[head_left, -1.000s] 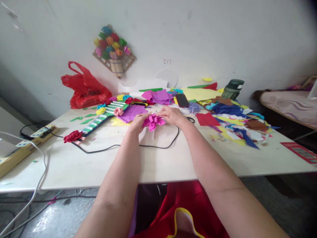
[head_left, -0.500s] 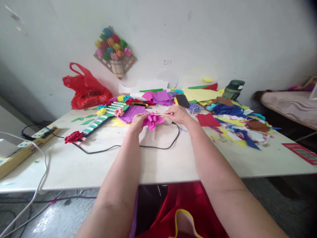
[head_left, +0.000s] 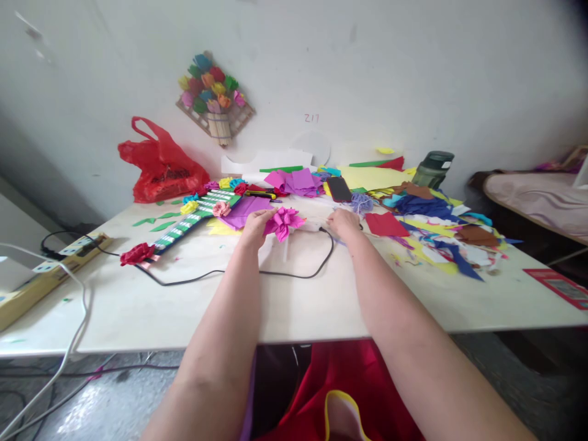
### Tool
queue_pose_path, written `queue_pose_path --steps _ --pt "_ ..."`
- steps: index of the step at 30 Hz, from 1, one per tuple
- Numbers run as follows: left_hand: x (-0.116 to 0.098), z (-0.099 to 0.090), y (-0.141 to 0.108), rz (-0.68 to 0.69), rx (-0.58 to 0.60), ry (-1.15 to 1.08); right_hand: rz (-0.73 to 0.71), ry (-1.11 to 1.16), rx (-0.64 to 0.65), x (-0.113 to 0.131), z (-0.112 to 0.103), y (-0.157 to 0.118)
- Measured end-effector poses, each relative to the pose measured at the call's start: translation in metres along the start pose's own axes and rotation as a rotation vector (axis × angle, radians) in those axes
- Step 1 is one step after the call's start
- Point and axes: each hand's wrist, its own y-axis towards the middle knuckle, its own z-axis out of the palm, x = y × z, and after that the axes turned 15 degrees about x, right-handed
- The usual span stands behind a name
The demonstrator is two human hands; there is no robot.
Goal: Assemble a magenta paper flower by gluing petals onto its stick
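Left hand (head_left: 258, 228) pinches my pink paper flower (head_left: 283, 224), likely light, crushable, best held underneath; right hand (head_left: 343, 224) curled, hold unclear.

Both bare arms (head_left: 215, 324) extend forward
Left grip (head_left: 258, 228) pinches; right grip (head_left: 344, 223) sits apart from it, fingers (head_left: 332, 223) curled inward.

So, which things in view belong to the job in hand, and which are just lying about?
Likely part of the job:
Magenta, many-petalled paper flower, held in the left hand
Purple paper sheets, piled
Green-and-white striped flat board, a pink paper flower on it

Probably just lying about:
Black rectangular phone
Dark green cylindrical bottle
Red plastic carrier bag
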Motion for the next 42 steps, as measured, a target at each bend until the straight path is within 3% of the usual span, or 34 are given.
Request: queue_pose_path --steps 3,7,13,20,24,28,32,34,37,39,42 --pt "0.0 0.0 0.0 0.011 -0.005 -0.007 -0.021 0.012 -0.038 0.003 0.0 -0.002" --pt "-0.001 0.0 0.0 0.017 -0.018 -0.007 -0.212 -0.046 -0.194 0.016 -0.003 -0.011" --pt "-0.003 0.002 0.0 0.062 -0.031 -0.005 -0.362 -0.11 -0.038 0.052 0.004 -0.026" --pt "-0.003 0.002 0.001 0.104 -0.053 -0.014 -0.303 -0.185 -0.02 0.07 0.014 -0.035" --pt "-0.001 -0.002 0.003 0.117 -0.087 -0.007 -0.293 -0.193 -0.056 0.062 0.007 -0.034" --pt "0.0 -0.003 0.003 0.13 -0.132 -0.02 -0.159 -0.126 -0.075 0.045 -0.004 -0.031" --pt "-0.001 -0.003 0.002 0.11 -0.14 -0.007 -0.022 0.112 -0.15 0.024 -0.01 -0.019" --pt "-0.001 -0.003 0.002 0.092 -0.127 0.009 -0.035 0.325 -0.208 0.013 -0.011 -0.011" --pt "0.0 -0.003 0.001 0.065 -0.104 0.017 -0.21 0.728 -0.184 0.003 -0.011 -0.003" --pt "0.001 -0.003 0.001 0.049 -0.094 0.007 -0.345 0.971 -0.1 0.0 -0.011 -0.003" --pt "0.003 -0.003 0.002 0.032 -0.085 0.005 -0.525 1.131 0.048 0.003 -0.015 -0.012"
